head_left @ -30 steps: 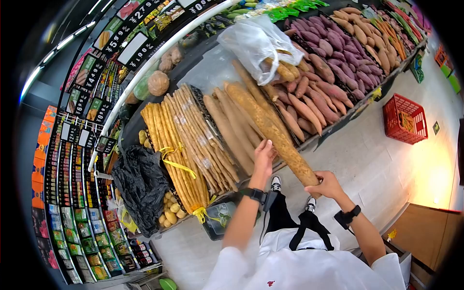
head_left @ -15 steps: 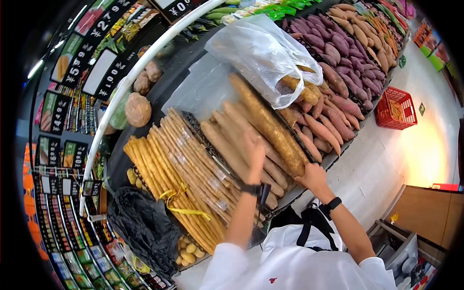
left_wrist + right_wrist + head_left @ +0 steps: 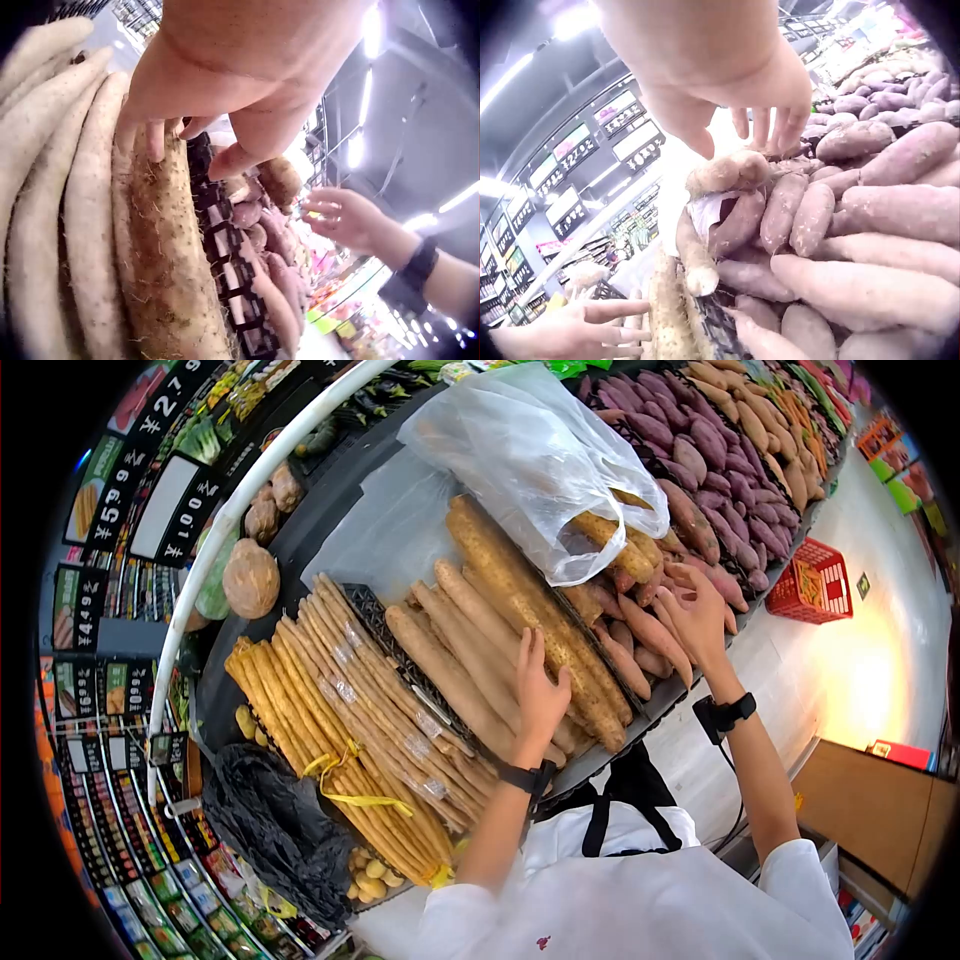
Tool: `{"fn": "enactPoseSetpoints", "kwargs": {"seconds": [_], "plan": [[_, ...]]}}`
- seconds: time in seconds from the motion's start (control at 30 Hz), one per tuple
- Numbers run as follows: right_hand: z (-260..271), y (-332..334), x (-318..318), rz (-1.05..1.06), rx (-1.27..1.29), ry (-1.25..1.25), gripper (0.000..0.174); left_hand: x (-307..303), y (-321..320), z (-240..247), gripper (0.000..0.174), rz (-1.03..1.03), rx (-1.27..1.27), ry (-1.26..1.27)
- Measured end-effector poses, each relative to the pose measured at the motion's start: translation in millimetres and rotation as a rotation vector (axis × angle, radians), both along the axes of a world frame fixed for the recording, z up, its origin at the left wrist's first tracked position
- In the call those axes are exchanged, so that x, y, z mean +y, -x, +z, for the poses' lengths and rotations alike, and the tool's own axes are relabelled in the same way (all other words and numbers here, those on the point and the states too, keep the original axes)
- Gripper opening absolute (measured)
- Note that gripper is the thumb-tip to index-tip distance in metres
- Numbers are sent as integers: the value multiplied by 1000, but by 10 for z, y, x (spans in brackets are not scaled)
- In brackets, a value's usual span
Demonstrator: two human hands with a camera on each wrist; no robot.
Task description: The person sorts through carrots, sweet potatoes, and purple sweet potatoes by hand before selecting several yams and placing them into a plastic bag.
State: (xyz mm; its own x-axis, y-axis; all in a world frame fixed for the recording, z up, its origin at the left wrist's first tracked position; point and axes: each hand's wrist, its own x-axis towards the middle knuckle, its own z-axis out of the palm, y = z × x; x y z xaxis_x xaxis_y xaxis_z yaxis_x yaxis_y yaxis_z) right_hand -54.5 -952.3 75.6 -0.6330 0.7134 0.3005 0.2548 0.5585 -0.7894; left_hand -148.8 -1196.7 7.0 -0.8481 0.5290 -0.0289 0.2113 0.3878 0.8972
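A large brown yam (image 3: pixel 545 610) lies among paler long yams (image 3: pixel 455 665) in the bin. Over these yams hovers my left hand (image 3: pixel 542 695), fingers spread and holding nothing. The left wrist view has that hand (image 3: pixel 232 97) with its fingertips close over the thick rough yam (image 3: pixel 172 247). My right hand (image 3: pixel 695 610) is above the reddish sweet potatoes (image 3: pixel 655 635), fingers loosely bent and free of any load. In the right wrist view its fingertips are just above brown tubers (image 3: pixel 727 172) that stick out of a white plastic bag (image 3: pixel 540 460).
Left of the yams lie thin yam bundles (image 3: pixel 380 710) with yellow ties (image 3: pixel 365 790) and a crumpled black bag (image 3: pixel 275 825). A black divider (image 3: pixel 225 262) separates yams from sweet potatoes. Purple sweet potatoes (image 3: pixel 690 455) fill the far right. A red basket (image 3: pixel 812 585) stands on the floor.
The large yam, held raised in both hands, has been lowered onto the bin and let go. My right hand has moved up and right to the sweet potatoes; the left stays over the yams.
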Motion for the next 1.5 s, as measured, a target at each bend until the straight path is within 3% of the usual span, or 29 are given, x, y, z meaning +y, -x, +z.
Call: {"fn": "enactPoseSetpoints", "kwargs": {"seconds": [0.03,0.1,0.2,0.33,0.4,0.57,0.67,0.77,0.83,0.9,0.97,1.0,1.07,1.2,1.27,1.43,1.5], "plan": [[-13,67,65,12,-18,33,42,34,-25,11,71,-36,170,142],[5,192,141,43,-24,72,49,15,-62,-13,69,16,140,125],[143,343,232,112,-143,-164,55,63,-140,-58,65,52,154,56],[256,464,250,173,-203,-183,58,186,-278,-95,63,149,195,71],[253,494,176,96,-207,-478,53,238,-323,-76,61,176,181,101],[99,555,174,83,-178,-473,41,336,-438,-135,50,377,150,41],[64,491,205,94,-171,-385,38,331,-499,-30,45,373,190,129],[86,245,262,119,-134,-386,37,396,-539,11,41,406,245,127],[49,-54,288,189,-112,-194,39,539,-590,165,39,363,249,86],[-123,-451,336,200,-116,-298,41,695,-628,182,36,315,252,42],[-223,-806,326,299,-278,224,40,897,-666,138,34,256,-187,-370],[-290,-855,331,294,-273,221,40,962,-662,174,35,227,-230,-419],[-395,-933,303,342,-271,452,38,1075,-632,214,37,234,-349,-457],[-310,-1076,321,402,-338,572,47,1165,-436,278,46,185,-572,-510],[-169,-1311,285,423,-257,919,46,1224,-282,296,46,169,-636,-524],[-129,-2159,85,368,-365,699,48,1392,-260,49,36,46,-840,-622],[-193,-2571,-64,302,-448,528,52,1397,-510,153,31,58,-876,-521]]}}
